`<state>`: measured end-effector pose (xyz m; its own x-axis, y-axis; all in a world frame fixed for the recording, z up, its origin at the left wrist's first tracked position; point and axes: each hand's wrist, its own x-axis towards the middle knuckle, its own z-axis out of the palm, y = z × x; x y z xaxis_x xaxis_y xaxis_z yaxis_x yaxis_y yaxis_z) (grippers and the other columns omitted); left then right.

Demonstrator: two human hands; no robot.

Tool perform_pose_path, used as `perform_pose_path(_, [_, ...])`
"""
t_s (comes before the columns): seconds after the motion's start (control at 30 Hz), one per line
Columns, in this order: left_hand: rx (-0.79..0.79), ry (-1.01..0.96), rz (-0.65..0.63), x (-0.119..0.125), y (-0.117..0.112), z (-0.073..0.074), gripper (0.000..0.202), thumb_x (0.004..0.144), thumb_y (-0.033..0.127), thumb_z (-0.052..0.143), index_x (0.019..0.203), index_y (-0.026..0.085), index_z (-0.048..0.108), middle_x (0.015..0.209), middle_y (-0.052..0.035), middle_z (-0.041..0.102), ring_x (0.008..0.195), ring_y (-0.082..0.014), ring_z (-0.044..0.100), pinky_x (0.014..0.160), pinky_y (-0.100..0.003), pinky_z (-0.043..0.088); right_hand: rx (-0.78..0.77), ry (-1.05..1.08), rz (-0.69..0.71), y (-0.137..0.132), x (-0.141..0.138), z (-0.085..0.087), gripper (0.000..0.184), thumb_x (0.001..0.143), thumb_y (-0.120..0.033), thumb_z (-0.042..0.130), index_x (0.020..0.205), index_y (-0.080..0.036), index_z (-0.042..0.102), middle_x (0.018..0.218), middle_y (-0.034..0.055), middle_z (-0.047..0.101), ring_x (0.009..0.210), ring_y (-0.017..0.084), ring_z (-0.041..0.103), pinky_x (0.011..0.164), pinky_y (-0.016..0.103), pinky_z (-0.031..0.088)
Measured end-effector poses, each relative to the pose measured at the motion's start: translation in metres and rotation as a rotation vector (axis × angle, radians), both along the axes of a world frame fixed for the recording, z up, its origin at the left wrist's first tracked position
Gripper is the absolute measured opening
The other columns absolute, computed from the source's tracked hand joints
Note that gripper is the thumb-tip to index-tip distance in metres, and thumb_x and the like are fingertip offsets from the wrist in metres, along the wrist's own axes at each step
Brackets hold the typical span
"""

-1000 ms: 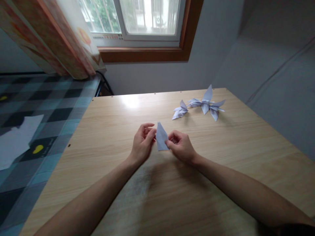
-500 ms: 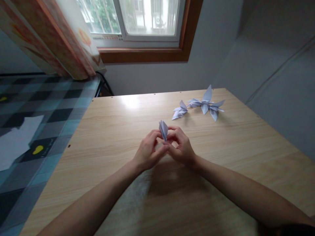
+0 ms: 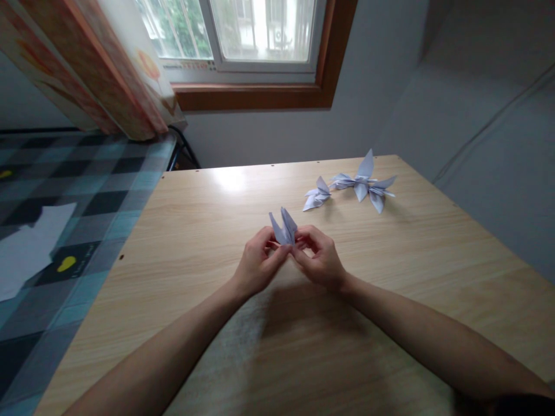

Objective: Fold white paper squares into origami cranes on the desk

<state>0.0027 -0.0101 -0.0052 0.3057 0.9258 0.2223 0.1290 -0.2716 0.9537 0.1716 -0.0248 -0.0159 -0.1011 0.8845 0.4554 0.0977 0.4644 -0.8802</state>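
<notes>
A small folded piece of pale paper stands above the wooden table, with two pointed flaps spread apart at its top. My left hand pinches its left side and my right hand pinches its right side. Both hands are closed on the paper, fingertips almost touching under it. Farther back lie a small finished folded paper figure and a larger one with spread wings.
Left of the table is a bed with a checked blue cover and a loose white sheet of paper on it. A patterned curtain hangs beside the window. A grey wall runs along the table's right side.
The folded paper went from a flat pointed shape to a narrow bundle, and now its two top flaps are pulled apart. Both hands have closed in together around it.
</notes>
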Motion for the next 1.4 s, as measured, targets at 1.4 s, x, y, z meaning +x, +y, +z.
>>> perform_pose_path(1.4, [0.05,-0.198,0.084,0.003,0.002,-0.005,0.028,0.074,0.015,0.072,0.089,0.021,0.049,0.077,0.0045,0.056,0.065,-0.0081,0.053,0.058,-0.019,0.038,0.171,-0.104,-0.08,-0.002,0.003,0.006,0.01,0.087,-0.014,0.058,0.086,-0.021,0.065,0.096,0.0044,0.063,0.076,0.014,0.059,0.065,0.027,0.048])
